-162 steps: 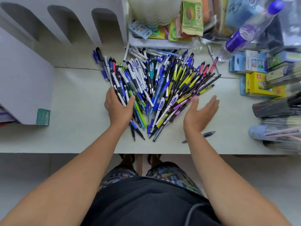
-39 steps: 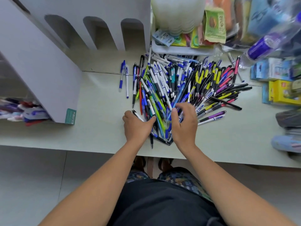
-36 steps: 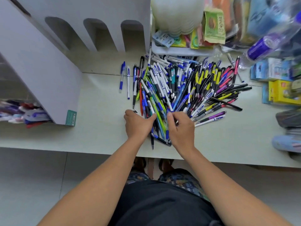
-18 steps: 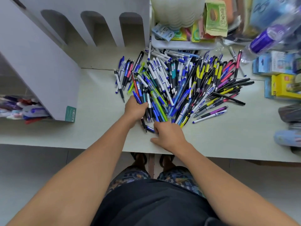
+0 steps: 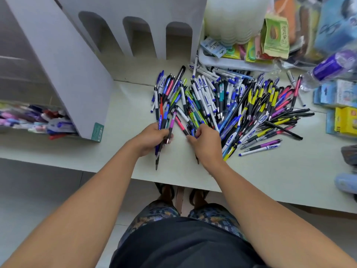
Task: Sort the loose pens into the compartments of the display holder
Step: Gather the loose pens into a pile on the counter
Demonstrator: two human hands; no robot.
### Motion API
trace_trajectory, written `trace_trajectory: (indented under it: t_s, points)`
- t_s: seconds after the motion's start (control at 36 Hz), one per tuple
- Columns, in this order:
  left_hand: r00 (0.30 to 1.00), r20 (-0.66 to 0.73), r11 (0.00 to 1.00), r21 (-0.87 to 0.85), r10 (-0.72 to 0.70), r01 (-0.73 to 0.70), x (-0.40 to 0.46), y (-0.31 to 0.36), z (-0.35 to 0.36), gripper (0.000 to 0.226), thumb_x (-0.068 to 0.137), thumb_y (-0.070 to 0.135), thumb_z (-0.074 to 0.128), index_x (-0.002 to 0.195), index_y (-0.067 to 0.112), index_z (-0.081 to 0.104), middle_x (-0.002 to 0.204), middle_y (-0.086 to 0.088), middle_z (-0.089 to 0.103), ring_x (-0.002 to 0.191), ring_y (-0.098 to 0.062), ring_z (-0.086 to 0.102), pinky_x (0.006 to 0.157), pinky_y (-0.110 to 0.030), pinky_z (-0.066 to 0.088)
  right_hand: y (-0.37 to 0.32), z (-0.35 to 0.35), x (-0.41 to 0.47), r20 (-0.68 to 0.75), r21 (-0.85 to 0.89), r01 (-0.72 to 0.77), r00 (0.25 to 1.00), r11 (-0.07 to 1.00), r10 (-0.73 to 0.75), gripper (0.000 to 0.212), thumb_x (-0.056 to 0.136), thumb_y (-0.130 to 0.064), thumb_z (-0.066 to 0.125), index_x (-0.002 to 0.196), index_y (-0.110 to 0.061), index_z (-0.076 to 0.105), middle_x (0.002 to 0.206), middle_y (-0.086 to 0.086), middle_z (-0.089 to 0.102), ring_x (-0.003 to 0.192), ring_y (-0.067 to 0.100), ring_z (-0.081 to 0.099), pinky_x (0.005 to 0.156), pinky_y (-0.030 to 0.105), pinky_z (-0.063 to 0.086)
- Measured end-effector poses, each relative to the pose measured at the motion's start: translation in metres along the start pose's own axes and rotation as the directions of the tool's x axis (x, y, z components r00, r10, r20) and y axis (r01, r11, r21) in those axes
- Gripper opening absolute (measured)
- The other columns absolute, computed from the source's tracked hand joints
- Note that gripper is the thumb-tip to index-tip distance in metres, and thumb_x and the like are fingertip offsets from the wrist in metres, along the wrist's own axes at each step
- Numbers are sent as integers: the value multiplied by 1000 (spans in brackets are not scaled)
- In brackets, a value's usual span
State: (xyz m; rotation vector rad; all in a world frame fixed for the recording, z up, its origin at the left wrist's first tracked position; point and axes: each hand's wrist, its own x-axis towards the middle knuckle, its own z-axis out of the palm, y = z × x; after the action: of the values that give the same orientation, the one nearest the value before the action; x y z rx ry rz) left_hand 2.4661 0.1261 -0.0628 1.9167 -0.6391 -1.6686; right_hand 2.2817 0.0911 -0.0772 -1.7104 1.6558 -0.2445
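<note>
A big pile of loose pens [image 5: 228, 105], blue, white, yellow, black and pink, covers the middle of the pale table [image 5: 119, 113]. My left hand [image 5: 151, 140] is closed around a bundle of several pens at the pile's near left edge, their tips pointing toward me. My right hand [image 5: 204, 142] pinches a few pens at the pile's near edge, one dark tip poking out below the wrist. The grey cardboard display holder [image 5: 77, 60] stands at the left and back, with arched slots [image 5: 139, 37] and a side tray of pens [image 5: 38, 120].
A white tray with packets and a stack of white cups [image 5: 233, 18] stands behind the pile. A purple-labelled bottle [image 5: 330, 66] and blue and yellow boxes [image 5: 343, 117] crowd the right side. The table's near edge runs just below my wrists.
My left hand has gathered a bundle of pens and drawn it toward the table's near edge. My right hand moved up to the pile and closed on a few pens.
</note>
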Motion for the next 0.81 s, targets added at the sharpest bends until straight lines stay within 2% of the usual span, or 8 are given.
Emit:
trace_trajectory:
  t_s: [0.08,0.22,0.39,0.47,0.56,0.64,0.72,0.81]
  points:
    - [999,9,999,-16,-31,31,-7,-5,-1,10,97,6,48,94,10,57,82,-11,67,66,-20,58,64,-33,46,-6,-1,-2,-16,13,41,999,999,-41,35,88,-29,79,75,-17,49,63,0,52,56,18,46,60,40,49]
    - [993,-85,994,-83,-80,73,-11,-6,-2,10,89,4,48,94,11,54,71,-11,60,49,-17,47,49,-25,37,-17,1,-8,-53,1,101,993,995,-101,29,91,-28,73,73,-17,54,60,-2,55,57,19,54,58,38,51]
    - [975,-210,996,22,-80,86,-13,0,-5,12,85,11,56,92,10,66,62,-5,65,45,-17,48,45,-20,35,-35,11,-4,42,-93,90,995,992,-87,28,91,-39,68,77,-16,61,70,-1,64,66,21,60,58,32,49]
    - [966,-255,971,238,36,27,-14,1,-18,11,88,16,55,86,12,64,67,-2,70,43,-10,57,43,-17,38,-42,17,-1,85,-148,91,993,985,-79,28,91,-39,69,82,-13,61,75,1,63,70,24,61,60,34,50]
    - [973,-218,927,374,70,18,-12,-1,-34,19,94,29,55,103,15,63,90,-7,74,64,-16,66,57,-25,45,-47,22,1,97,-144,99,992,985,-86,21,88,-30,71,85,-13,59,71,2,62,66,23,59,61,38,53]
    - [949,-271,913,406,161,-39,-6,-4,-47,56,91,48,67,134,16,52,116,-5,63,96,-21,62,79,-31,47,-50,25,1,67,-130,115,992,985,-107,14,90,-26,69,89,-13,62,71,2,64,64,21,60,62,38,54]
    - [911,-304,906,397,278,-144,4,-3,-51,93,79,50,81,151,15,33,141,-8,46,125,-21,48,102,-33,41,-52,29,0,22,-94,121,993,988,-119,15,89,-28,68,85,-15,61,69,0,63,65,20,60,62,38,54]
    - [894,-268,811,563,359,-157,20,3,-50,125,66,62,86,159,19,15,160,-7,24,147,-27,23,118,-43,28,-52,32,0,1,-68,124,992,990,-125,13,88,-26,68,82,-18,60,65,-4,60,61,18,59,60,37,53]
